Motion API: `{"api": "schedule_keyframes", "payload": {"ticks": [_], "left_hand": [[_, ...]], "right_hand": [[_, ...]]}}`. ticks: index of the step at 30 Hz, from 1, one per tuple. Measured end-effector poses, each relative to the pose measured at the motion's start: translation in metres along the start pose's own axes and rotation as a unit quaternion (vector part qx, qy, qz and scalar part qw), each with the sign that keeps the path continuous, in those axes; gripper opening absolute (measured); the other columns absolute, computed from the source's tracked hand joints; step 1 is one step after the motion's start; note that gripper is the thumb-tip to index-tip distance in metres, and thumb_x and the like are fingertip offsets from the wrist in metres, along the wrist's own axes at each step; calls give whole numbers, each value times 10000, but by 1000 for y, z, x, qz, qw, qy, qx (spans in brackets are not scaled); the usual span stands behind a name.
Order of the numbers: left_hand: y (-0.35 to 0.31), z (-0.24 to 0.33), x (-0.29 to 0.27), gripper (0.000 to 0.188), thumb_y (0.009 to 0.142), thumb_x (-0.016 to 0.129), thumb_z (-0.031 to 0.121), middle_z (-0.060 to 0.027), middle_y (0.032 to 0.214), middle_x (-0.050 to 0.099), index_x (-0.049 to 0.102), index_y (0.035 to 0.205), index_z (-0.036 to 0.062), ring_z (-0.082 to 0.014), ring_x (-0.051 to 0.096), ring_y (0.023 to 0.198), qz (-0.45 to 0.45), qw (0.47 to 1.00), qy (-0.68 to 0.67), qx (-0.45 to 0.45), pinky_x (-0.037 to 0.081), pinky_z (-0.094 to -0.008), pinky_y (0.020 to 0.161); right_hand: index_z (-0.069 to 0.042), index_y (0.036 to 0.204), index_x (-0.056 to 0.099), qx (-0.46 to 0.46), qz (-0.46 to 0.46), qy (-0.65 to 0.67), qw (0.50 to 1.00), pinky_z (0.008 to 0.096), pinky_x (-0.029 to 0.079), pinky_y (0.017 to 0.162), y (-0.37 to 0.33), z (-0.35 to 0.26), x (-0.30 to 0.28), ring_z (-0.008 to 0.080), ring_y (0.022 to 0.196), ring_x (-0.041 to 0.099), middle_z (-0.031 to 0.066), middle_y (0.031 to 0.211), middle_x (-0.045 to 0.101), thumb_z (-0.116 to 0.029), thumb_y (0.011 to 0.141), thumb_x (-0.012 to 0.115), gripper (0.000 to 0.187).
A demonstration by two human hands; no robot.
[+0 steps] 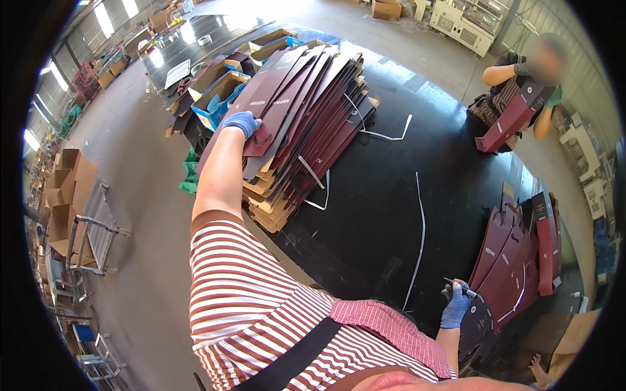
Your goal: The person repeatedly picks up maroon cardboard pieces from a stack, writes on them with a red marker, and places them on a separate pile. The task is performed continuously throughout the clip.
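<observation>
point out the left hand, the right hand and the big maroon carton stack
left hand (pixel 242 123): head view, on its gloved back
right hand (pixel 456 307): head view, on its gloved middle
maroon carton stack (pixel 305 128): head view, on its layered side

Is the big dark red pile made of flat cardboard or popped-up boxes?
Flat: the dark red pile shows thin pieces overlapping in close layers, many thin edges along its side. The left hand touches its top.

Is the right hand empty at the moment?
No, the gloved right hand holds a slim pen-like tool.
</observation>
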State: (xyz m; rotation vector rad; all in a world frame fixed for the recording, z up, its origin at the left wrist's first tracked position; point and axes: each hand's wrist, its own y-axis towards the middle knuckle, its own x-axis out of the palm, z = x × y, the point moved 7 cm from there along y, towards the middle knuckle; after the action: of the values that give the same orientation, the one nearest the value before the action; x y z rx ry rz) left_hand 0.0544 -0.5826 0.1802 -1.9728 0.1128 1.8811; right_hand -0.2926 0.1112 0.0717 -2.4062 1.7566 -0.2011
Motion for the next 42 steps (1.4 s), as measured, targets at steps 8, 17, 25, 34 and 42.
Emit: {"api": "schedule_keyframes", "payload": {"ticks": [8, 17, 25, 34, 42], "left_hand": [[38, -14, 14, 594, 890, 492, 391, -208, 1313, 508, 418, 1358, 32, -332, 502, 1211, 8, 999, 37, 1, 349, -389, 1054], [48, -32, 5, 535, 885, 478, 275, -233, 1311, 498, 408, 1366, 53, -346, 489, 1222, -21, 999, 42, 9, 382, -401, 1028], [56, -124, 8, 639, 840, 559, 535, -224, 1211, 580, 567, 1225, 24, -369, 558, 1123, 109, 957, -225, -150, 425, -430, 961], [34, -166, 61, 813, 714, 643, 679, -170, 991, 649, 619, 1139, -13, -278, 629, 863, -51, 945, -266, -182, 475, -398, 776], [45, -223, 96, 983, 675, 617, 738, -182, 1383, 455, 460, 1353, 44, -317, 474, 1253, -26, 929, -272, -248, 383, -426, 1010]], "right_hand": [[-22, 978, 617, 6, 11, -12, 1000, 254, 544, 575, -4, -4, 13, 140, 683, 637, 72, 815, 634, -95, 853, 631, 144], [-36, 980, 621, 10, 15, -38, 999, 254, 548, 581, -10, -8, 30, 147, 692, 647, 63, 813, 639, -109, 860, 633, 141], [-39, 985, 619, 10, 0, -38, 999, 254, 543, 575, -7, -6, 50, 145, 699, 643, 66, 817, 638, -100, 853, 635, 147], [-26, 978, 609, 18, -22, -46, 999, 249, 525, 562, -8, -8, 66, 143, 695, 629, 67, 820, 625, -97, 849, 635, 150], [-16, 970, 597, 22, -18, -54, 998, 252, 524, 563, -13, -15, 82, 136, 688, 608, 66, 821, 602, -79, 846, 636, 144]]}}
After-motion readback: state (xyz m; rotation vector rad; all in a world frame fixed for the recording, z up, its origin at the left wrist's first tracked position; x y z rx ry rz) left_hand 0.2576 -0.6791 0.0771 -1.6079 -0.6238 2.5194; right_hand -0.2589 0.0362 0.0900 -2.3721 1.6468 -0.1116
